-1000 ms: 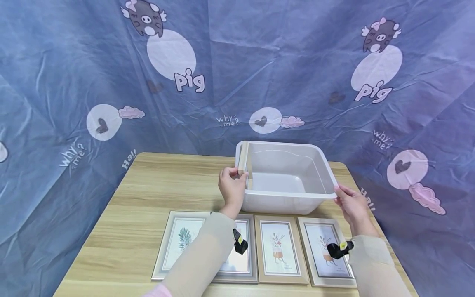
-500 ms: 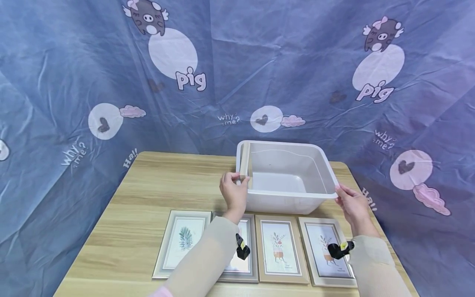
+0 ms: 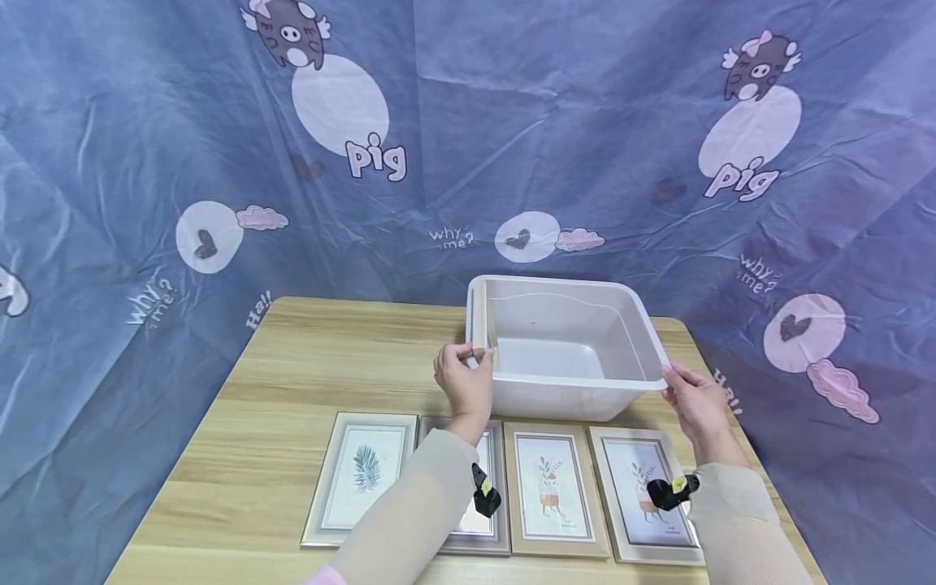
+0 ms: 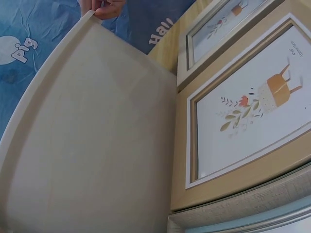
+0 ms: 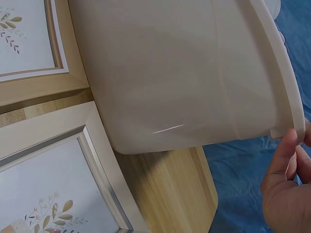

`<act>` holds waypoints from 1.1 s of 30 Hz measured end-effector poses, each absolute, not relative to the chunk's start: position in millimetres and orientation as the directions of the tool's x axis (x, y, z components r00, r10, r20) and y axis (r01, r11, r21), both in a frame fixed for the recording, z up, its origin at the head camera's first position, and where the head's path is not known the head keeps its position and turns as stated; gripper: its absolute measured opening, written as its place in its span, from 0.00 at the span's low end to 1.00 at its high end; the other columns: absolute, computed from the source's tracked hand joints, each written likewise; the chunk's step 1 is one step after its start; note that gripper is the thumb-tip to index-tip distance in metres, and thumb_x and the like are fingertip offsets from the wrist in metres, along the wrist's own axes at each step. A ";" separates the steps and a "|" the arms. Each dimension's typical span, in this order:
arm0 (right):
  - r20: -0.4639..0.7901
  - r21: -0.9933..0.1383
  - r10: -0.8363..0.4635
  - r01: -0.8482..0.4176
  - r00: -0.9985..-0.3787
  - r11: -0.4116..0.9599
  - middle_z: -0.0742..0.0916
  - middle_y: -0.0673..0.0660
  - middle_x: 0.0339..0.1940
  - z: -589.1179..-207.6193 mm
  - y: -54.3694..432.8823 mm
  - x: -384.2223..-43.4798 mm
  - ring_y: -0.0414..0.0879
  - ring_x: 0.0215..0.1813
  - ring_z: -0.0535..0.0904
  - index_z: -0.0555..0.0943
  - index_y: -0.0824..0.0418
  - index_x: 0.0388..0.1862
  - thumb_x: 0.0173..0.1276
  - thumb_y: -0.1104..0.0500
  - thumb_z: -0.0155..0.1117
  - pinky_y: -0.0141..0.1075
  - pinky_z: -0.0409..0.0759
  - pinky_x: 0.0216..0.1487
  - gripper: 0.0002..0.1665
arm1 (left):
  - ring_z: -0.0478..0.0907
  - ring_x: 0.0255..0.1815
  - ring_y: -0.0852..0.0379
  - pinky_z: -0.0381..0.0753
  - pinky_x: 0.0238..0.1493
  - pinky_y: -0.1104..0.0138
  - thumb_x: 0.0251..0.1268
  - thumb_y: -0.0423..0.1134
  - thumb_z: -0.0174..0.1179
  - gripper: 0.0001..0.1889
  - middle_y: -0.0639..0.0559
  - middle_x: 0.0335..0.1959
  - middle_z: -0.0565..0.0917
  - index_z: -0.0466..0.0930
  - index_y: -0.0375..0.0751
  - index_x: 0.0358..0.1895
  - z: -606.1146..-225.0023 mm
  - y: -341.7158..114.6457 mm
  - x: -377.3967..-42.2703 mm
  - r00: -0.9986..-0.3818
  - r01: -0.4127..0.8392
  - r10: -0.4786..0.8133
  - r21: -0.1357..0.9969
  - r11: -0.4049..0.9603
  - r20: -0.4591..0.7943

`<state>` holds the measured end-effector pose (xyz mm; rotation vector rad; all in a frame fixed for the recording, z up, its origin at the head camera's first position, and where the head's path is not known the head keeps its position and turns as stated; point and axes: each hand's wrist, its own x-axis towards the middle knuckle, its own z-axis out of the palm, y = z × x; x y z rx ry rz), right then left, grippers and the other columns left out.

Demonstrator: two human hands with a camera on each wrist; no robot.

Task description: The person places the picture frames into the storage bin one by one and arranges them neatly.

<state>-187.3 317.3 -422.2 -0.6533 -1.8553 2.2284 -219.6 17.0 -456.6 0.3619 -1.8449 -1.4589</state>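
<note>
A blue fabric backdrop printed with pigs, pale circles and lettering (image 3: 468, 146) hung behind a wood-grain table with rounded far corners (image 3: 292, 390). A white rectangular plastic basin (image 3: 563, 400) stood by the table's far edge, toward the far right corner. Nearer, four rectangular picture frames lay face up in a row reaching toward the right edge: a silvery one with a green leaf print (image 3: 366, 467), a grey one partly hidden by a beige sleeve (image 3: 488, 443), a tan one with a potted-plant print (image 3: 553, 487) and a pale beige one with a similar print (image 3: 634, 479). Inside the basin, a pale wood-coloured, slim rectangular piece (image 3: 480, 317) stood on edge along the left wall. The left hand (image 3: 466, 382) pinched its near end; the right hand (image 3: 695, 402) gripped the basin's rim at the near right corner. A small black device (image 3: 673, 491) sat at the right wrist.
</note>
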 end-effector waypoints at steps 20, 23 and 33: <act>-0.237 -0.968 0.406 0.178 -0.883 -0.180 0.81 0.41 0.31 -421.2 313.8 -189.0 0.35 0.31 0.74 0.82 0.44 0.27 0.67 0.62 0.61 0.21 0.77 0.32 0.13 | 0.71 0.40 0.50 0.67 0.50 0.58 0.34 0.32 0.78 0.28 0.51 0.33 0.75 0.74 0.39 0.44 -457.0 11.0 -226.3 -0.704 0.240 -0.612 0.932 0.272 0.360; -0.240 -0.966 0.394 0.178 -0.888 -0.186 0.81 0.41 0.30 -421.5 316.2 -187.8 0.34 0.31 0.74 0.83 0.44 0.27 0.68 0.62 0.61 0.21 0.77 0.32 0.14 | 0.72 0.43 0.50 0.66 0.53 0.59 0.33 0.35 0.79 0.31 0.50 0.38 0.75 0.74 0.39 0.47 -458.3 10.7 -224.4 -0.715 0.250 -0.597 0.931 0.265 0.363; -0.218 -0.972 0.378 0.164 -0.900 -0.170 0.81 0.42 0.30 -424.2 321.2 -186.7 0.34 0.30 0.74 0.82 0.42 0.25 0.68 0.62 0.61 0.21 0.78 0.32 0.15 | 0.70 0.53 0.47 0.67 0.59 0.56 0.39 0.41 0.78 0.39 0.43 0.52 0.75 0.72 0.35 0.58 -462.5 -3.8 -214.8 -0.804 0.326 -0.441 0.916 0.233 0.398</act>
